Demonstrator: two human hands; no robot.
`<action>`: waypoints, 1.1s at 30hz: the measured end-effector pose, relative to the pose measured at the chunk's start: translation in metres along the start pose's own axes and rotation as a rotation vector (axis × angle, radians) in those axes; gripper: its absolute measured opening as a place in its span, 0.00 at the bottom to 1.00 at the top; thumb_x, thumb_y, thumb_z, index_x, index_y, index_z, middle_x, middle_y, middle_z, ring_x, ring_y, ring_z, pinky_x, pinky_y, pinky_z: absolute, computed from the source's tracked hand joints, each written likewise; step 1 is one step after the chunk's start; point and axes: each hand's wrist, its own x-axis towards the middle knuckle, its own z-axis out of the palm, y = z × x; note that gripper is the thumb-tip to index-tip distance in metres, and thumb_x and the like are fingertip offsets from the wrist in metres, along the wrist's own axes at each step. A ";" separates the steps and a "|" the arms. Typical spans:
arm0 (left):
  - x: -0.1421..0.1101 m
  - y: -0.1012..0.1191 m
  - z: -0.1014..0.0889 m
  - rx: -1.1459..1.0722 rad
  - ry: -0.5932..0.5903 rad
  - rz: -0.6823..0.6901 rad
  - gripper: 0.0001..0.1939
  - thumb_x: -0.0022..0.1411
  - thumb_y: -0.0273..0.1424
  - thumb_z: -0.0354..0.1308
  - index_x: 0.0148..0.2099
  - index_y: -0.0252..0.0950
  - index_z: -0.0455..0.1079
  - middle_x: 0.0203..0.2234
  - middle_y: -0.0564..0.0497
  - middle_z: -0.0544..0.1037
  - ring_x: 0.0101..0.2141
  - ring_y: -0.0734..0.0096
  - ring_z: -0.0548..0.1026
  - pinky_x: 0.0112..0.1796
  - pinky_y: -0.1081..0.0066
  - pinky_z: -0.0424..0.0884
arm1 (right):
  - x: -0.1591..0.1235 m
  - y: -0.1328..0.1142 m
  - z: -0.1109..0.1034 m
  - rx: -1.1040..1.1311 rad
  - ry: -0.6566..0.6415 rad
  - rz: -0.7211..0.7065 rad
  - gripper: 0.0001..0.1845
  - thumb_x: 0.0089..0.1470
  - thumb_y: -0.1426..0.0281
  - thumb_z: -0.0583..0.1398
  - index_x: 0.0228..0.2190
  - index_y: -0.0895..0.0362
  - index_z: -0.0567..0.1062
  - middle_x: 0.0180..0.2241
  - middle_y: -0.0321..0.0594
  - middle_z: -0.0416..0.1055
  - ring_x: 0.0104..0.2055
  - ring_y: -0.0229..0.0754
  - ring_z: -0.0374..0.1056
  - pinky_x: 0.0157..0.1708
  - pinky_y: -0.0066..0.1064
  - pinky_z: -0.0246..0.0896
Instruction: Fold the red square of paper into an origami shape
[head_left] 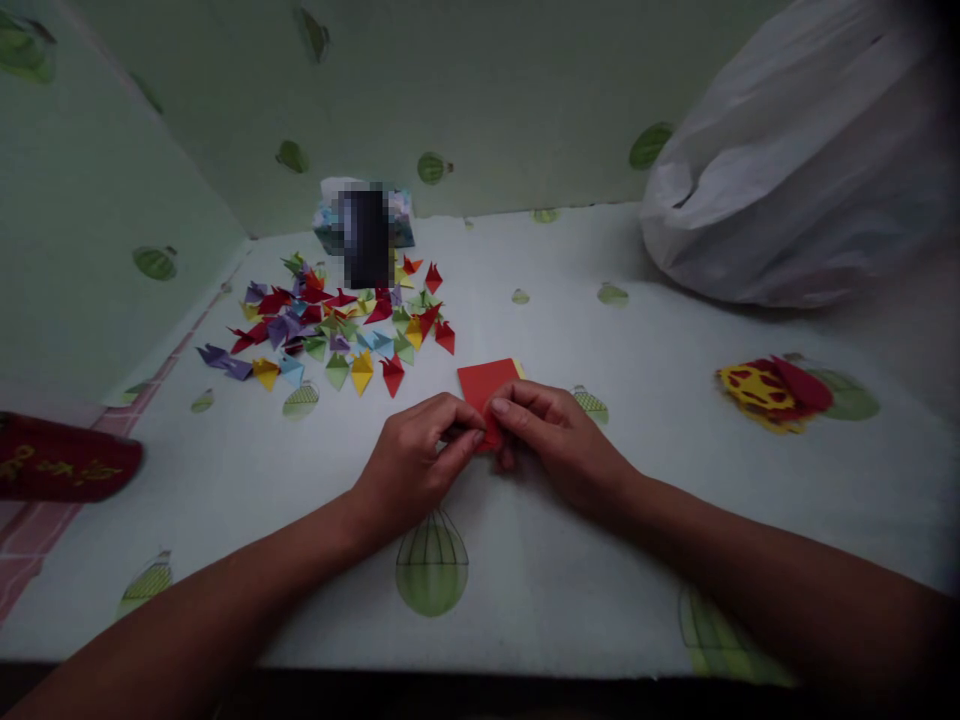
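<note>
Between the fingertips of both hands is a small piece of folded red paper (491, 438), mostly covered by the fingers. My left hand (411, 455) pinches its left side, thumb and forefinger together. On the other side my right hand (559, 435) is closed on the paper, with its thumb on top. Just beyond the fingers lies a stack of square paper (486, 378), red on top with a yellow edge showing at the right. A spread of small folded paper cranes (337, 325) in many colours covers the table to the far left.
Behind the cranes stand a tissue box (328, 228) and a dark, pixelated upright object (367, 240). A big white plastic bag (780, 170) fills the back right. A red and yellow ornament (772, 390) lies at right, a dark red object with yellow lettering (67, 460) at the left edge.
</note>
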 end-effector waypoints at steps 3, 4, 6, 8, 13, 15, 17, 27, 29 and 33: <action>0.000 0.000 0.001 0.080 0.003 0.140 0.05 0.64 0.20 0.58 0.36 0.32 0.72 0.28 0.50 0.77 0.29 0.73 0.75 0.32 0.73 0.69 | 0.000 -0.001 -0.001 -0.043 -0.002 0.014 0.15 0.60 0.61 0.61 0.26 0.57 0.70 0.18 0.32 0.68 0.21 0.34 0.65 0.25 0.28 0.58; 0.001 0.000 0.001 0.088 0.003 0.160 0.05 0.64 0.19 0.58 0.36 0.31 0.72 0.28 0.50 0.77 0.30 0.73 0.74 0.32 0.73 0.69 | 0.000 -0.002 -0.001 -0.054 -0.004 0.015 0.15 0.60 0.62 0.61 0.26 0.57 0.70 0.18 0.32 0.69 0.21 0.34 0.65 0.25 0.28 0.58; 0.002 0.000 0.002 0.077 0.008 0.156 0.04 0.64 0.20 0.58 0.36 0.31 0.72 0.28 0.50 0.77 0.30 0.73 0.74 0.32 0.73 0.69 | 0.000 -0.003 -0.001 -0.079 -0.008 0.000 0.14 0.60 0.63 0.60 0.26 0.57 0.70 0.18 0.32 0.69 0.22 0.35 0.65 0.26 0.28 0.58; 0.002 0.000 0.001 0.033 0.010 0.124 0.04 0.64 0.20 0.59 0.36 0.32 0.72 0.28 0.50 0.77 0.30 0.73 0.74 0.33 0.72 0.69 | 0.001 -0.004 -0.001 -0.105 -0.002 -0.031 0.13 0.61 0.64 0.60 0.26 0.57 0.71 0.19 0.33 0.70 0.23 0.35 0.66 0.27 0.29 0.59; 0.003 0.002 -0.002 -0.222 -0.019 -0.112 0.04 0.64 0.26 0.60 0.35 0.34 0.73 0.29 0.50 0.78 0.31 0.72 0.75 0.33 0.71 0.71 | 0.001 -0.006 -0.002 -0.146 0.056 -0.080 0.13 0.61 0.65 0.59 0.26 0.56 0.70 0.20 0.33 0.70 0.24 0.37 0.66 0.29 0.31 0.60; 0.004 0.003 -0.003 -0.383 0.004 -0.279 0.05 0.65 0.30 0.59 0.36 0.34 0.72 0.27 0.52 0.77 0.28 0.73 0.75 0.31 0.72 0.72 | 0.001 -0.005 -0.002 -0.163 0.063 -0.084 0.13 0.61 0.64 0.59 0.26 0.56 0.70 0.19 0.33 0.69 0.24 0.37 0.66 0.29 0.31 0.60; 0.005 0.002 -0.003 -0.507 0.011 -0.391 0.06 0.65 0.32 0.59 0.37 0.34 0.71 0.25 0.53 0.77 0.26 0.73 0.75 0.30 0.73 0.72 | 0.000 -0.005 -0.002 -0.191 0.061 -0.084 0.13 0.61 0.63 0.58 0.26 0.55 0.69 0.19 0.33 0.69 0.24 0.38 0.66 0.29 0.32 0.60; 0.007 0.004 -0.003 -0.584 -0.139 -0.505 0.11 0.65 0.35 0.58 0.33 0.33 0.73 0.21 0.54 0.75 0.24 0.75 0.71 0.29 0.74 0.68 | -0.003 -0.008 0.000 -0.346 0.072 -0.179 0.13 0.61 0.67 0.58 0.24 0.55 0.69 0.19 0.33 0.68 0.22 0.36 0.63 0.25 0.30 0.56; 0.007 0.004 -0.003 -0.577 -0.141 -0.499 0.10 0.65 0.35 0.59 0.33 0.33 0.73 0.20 0.54 0.75 0.23 0.76 0.70 0.29 0.74 0.67 | -0.003 -0.007 0.001 -0.332 0.074 -0.170 0.12 0.61 0.67 0.58 0.24 0.55 0.69 0.20 0.32 0.68 0.22 0.36 0.64 0.24 0.30 0.55; 0.009 0.006 -0.002 -0.513 -0.114 -0.485 0.09 0.63 0.33 0.59 0.32 0.34 0.72 0.20 0.56 0.73 0.23 0.77 0.69 0.27 0.75 0.65 | -0.003 -0.006 0.002 -0.273 0.062 -0.132 0.12 0.60 0.67 0.58 0.25 0.56 0.70 0.19 0.32 0.68 0.22 0.35 0.64 0.24 0.29 0.56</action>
